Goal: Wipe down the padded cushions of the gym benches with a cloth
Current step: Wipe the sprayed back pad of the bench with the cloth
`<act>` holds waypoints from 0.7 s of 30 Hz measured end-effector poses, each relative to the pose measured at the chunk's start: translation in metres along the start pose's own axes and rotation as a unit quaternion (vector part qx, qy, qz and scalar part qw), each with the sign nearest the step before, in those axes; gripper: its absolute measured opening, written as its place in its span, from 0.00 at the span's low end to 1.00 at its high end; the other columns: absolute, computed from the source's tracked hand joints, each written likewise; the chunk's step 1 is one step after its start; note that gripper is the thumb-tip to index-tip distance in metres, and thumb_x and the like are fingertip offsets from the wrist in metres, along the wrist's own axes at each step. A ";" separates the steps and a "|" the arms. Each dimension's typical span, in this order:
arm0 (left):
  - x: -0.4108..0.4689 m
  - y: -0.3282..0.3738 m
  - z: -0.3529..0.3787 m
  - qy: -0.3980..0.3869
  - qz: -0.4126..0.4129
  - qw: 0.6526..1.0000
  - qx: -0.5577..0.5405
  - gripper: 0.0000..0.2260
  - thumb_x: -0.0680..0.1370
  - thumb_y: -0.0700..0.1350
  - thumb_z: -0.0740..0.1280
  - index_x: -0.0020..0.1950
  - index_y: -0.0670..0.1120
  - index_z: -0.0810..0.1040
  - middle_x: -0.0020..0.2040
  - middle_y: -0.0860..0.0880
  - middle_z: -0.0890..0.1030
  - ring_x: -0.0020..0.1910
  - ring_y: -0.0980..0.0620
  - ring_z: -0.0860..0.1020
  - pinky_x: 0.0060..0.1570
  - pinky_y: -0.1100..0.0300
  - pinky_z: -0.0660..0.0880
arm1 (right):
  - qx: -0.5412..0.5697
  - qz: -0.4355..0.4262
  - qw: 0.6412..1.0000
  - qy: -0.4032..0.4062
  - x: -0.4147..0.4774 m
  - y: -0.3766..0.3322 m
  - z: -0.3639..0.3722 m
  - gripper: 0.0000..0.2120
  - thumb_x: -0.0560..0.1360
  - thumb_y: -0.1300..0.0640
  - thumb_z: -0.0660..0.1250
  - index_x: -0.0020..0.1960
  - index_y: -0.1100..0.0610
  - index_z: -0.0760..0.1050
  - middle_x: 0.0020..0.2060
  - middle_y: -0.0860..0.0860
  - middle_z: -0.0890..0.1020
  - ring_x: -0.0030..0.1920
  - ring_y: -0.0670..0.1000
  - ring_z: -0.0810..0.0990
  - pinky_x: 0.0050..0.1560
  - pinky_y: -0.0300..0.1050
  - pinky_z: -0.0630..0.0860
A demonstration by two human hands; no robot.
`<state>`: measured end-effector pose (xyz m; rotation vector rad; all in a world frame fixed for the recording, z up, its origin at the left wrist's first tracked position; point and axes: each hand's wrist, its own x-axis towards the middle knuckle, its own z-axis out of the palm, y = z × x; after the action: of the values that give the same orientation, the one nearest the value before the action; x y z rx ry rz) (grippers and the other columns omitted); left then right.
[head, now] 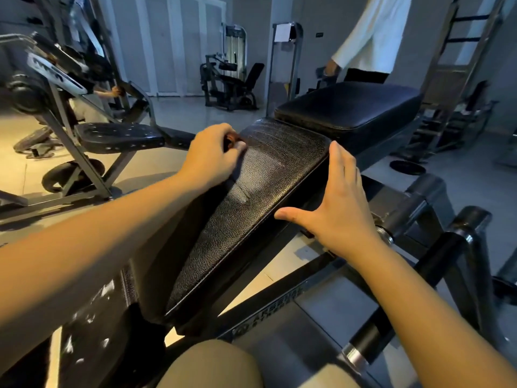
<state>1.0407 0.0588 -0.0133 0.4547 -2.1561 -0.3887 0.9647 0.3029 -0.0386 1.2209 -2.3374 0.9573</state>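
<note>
A long black padded cushion (pixel 251 205) of a gym bench runs from the bottom centre up to mid-frame, its textured cover creased in the middle. My left hand (pixel 212 155) lies on the cushion's upper left edge, fingers curled round a small dark reddish cloth (pixel 231 141) that is mostly hidden in the fist. My right hand (pixel 335 203) rests flat against the cushion's right side, fingers straight, thumb on the top edge. A second black cushion (pixel 349 107) sits just beyond the first.
Another bench with a studded black seat (pixel 117 135) stands to the left. A person in a white top (pixel 372 32) stands behind the far cushion. The bench's steel frame and roller posts (pixel 436 247) fill the right. A weight machine (pixel 232 77) stands at the back.
</note>
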 end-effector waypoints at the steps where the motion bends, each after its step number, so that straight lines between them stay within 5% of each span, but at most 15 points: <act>1: 0.007 -0.006 0.002 0.003 -0.044 0.999 0.013 0.10 0.80 0.50 0.70 0.54 0.43 0.81 0.52 0.44 0.83 0.55 0.41 0.78 0.51 0.54 0.70 | 0.000 -0.001 1.000 0.000 0.000 0.000 0.000 0.68 0.56 0.22 0.66 0.83 0.54 0.42 0.81 0.48 0.49 0.81 0.53 0.50 0.79 0.60 0.58; 4: 0.004 0.008 0.005 0.010 -0.054 0.998 0.009 0.10 0.80 0.50 0.70 0.54 0.44 0.81 0.52 0.46 0.82 0.54 0.43 0.78 0.49 0.56 0.68 | -0.004 -0.002 1.000 -0.001 0.000 0.001 0.001 0.68 0.56 0.21 0.65 0.83 0.54 0.42 0.82 0.48 0.49 0.81 0.53 0.50 0.79 0.61 0.58; 10: -0.047 0.049 -0.012 -0.076 0.216 0.969 -0.095 0.08 0.79 0.47 0.70 0.54 0.43 0.81 0.48 0.49 0.81 0.49 0.51 0.78 0.50 0.59 0.72 | -0.002 -0.003 1.000 0.006 0.001 0.002 0.001 0.67 0.57 0.22 0.67 0.83 0.53 0.42 0.81 0.47 0.50 0.81 0.52 0.51 0.79 0.60 0.59; 16: -0.002 -0.016 -0.008 -0.010 -0.040 0.999 0.011 0.09 0.80 0.47 0.71 0.53 0.41 0.80 0.51 0.43 0.82 0.54 0.41 0.78 0.53 0.51 0.72 | 0.007 0.003 1.000 -0.004 0.000 0.001 0.001 0.67 0.58 0.25 0.70 0.83 0.52 0.40 0.81 0.45 0.48 0.81 0.52 0.48 0.79 0.61 0.57; 21: -0.052 0.040 -0.018 -0.075 0.184 0.977 -0.083 0.08 0.79 0.48 0.71 0.53 0.44 0.80 0.48 0.49 0.80 0.49 0.49 0.78 0.49 0.55 0.73 | 0.004 0.003 1.000 -0.001 0.000 0.001 0.001 0.68 0.57 0.23 0.67 0.83 0.53 0.41 0.81 0.48 0.49 0.81 0.53 0.50 0.79 0.62 0.58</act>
<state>1.0765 0.1160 -0.0220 -0.0731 -2.2708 -0.3978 0.9637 0.3028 -0.0395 1.2185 -2.3422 0.9679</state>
